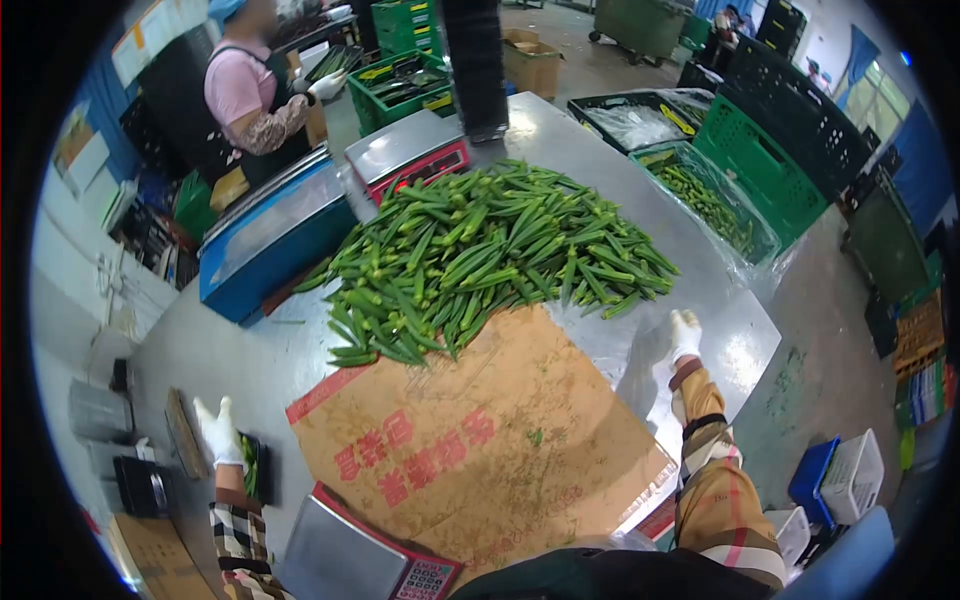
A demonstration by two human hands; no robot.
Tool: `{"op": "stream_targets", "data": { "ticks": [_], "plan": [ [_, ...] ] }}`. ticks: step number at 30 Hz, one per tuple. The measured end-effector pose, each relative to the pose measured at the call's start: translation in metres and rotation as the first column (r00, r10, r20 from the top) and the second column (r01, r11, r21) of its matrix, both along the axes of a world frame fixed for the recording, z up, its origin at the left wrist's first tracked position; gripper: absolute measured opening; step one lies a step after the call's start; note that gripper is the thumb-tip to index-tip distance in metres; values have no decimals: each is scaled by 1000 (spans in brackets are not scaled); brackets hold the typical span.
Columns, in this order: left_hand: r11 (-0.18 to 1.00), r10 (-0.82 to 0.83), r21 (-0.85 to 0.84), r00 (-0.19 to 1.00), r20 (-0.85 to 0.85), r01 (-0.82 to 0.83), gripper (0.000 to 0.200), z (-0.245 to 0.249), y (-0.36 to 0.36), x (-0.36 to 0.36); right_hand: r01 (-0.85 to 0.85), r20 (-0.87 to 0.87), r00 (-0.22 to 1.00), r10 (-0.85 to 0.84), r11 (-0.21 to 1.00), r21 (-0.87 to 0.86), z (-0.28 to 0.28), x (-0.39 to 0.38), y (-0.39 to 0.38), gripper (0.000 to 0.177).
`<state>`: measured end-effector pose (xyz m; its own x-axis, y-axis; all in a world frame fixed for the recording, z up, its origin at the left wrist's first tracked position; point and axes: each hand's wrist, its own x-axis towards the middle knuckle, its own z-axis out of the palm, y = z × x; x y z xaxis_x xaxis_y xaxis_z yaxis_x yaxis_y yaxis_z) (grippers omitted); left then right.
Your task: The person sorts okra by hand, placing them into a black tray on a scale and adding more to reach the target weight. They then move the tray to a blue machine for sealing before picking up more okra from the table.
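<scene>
My left hand (221,434), in a white glove, is at the left with thumb and fingers spread. Right beside its wrist is a small black tray (265,470) with green okra in it, partly hidden behind the hand and sleeve. My right hand (685,336), also white-gloved, is over the right part of the metal table (735,335), its fingers loosely bent and nothing visible in them. Ahead of both hands lies a large heap of okra (490,255). A flattened cardboard sheet (540,430) with red print spreads between my arms, its far edge against the heap.
A scale (345,550) sits close in front of me; a red scale (410,150) and a blue machine (275,235) stand beyond. A black post (475,70) rises behind the heap. At right is a lined crate (700,200) of okra. A person (250,100) works at far left.
</scene>
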<state>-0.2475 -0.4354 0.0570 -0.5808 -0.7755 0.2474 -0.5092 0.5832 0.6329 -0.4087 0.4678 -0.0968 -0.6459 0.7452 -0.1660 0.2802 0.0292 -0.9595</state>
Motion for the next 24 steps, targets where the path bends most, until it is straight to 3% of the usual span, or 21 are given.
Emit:
{"op": "stream_targets", "data": {
  "ticks": [1, 3, 4, 7, 10, 13, 16, 17, 18, 19, 20, 22, 24],
  "plan": [
    [994, -88, -63, 996, 19, 89, 80, 13, 30, -35, 51, -36, 998, -50, 998, 45, -29, -18, 33, 63],
    [938, -321, -135, 947, 7, 319, 76, 30, 96, -106, 107, -77, 991, -108, 994, -11, -36, -45, 62, 64],
    [879, -462, -150, 887, -26, 453, 75, 37, 134, -140, 131, -94, 986, -134, 991, -42, -38, -60, 70, 64],
    [666, -690, -264, 711, 137, 698, 75, 61, 269, -221, 60, -91, 994, -52, 994, 87, -25, -100, 72, 64],
    [418, -838, -324, 498, 223, 849, 72, 61, 381, -284, -53, 85, 996, 11, 859, 508, -5, -139, 75, 69],
    [234, -911, -297, 315, 265, 926, 73, 49, 469, -336, -293, 281, 945, 165, 807, 513, 34, -174, 60, 81],
    [165, -920, -212, 228, 319, 963, 82, 25, 531, -379, -478, 290, 865, 410, 849, 224, -3, -222, 58, 95],
    [161, -905, -121, 195, 378, 980, 89, 25, 548, -391, -520, 259, 846, 467, 831, 200, -1, -225, 45, 99],
    [182, -874, -99, 207, 439, 978, 99, 14, 557, -402, -561, 227, 823, 521, 808, 177, 1, -227, 35, 103],
    [211, -787, -182, 277, 552, 960, 104, 0, 562, -404, -604, 138, 796, 589, 787, 123, -18, -239, 32, 106],
    [224, -680, -266, 346, 647, 938, 108, -8, 568, -404, -627, 159, 776, 610, 772, 100, -2, -237, 23, 106],
    [228, -671, -270, 352, 653, 936, 112, -16, 569, -406, -685, 32, 722, 692, 720, -107, -3, -240, 9, 103],
    [249, -650, -181, 302, 698, 952, 111, 2, 575, -400, -798, 17, 567, 823, 555, -237, 54, -215, -16, 100]
  ]
}}
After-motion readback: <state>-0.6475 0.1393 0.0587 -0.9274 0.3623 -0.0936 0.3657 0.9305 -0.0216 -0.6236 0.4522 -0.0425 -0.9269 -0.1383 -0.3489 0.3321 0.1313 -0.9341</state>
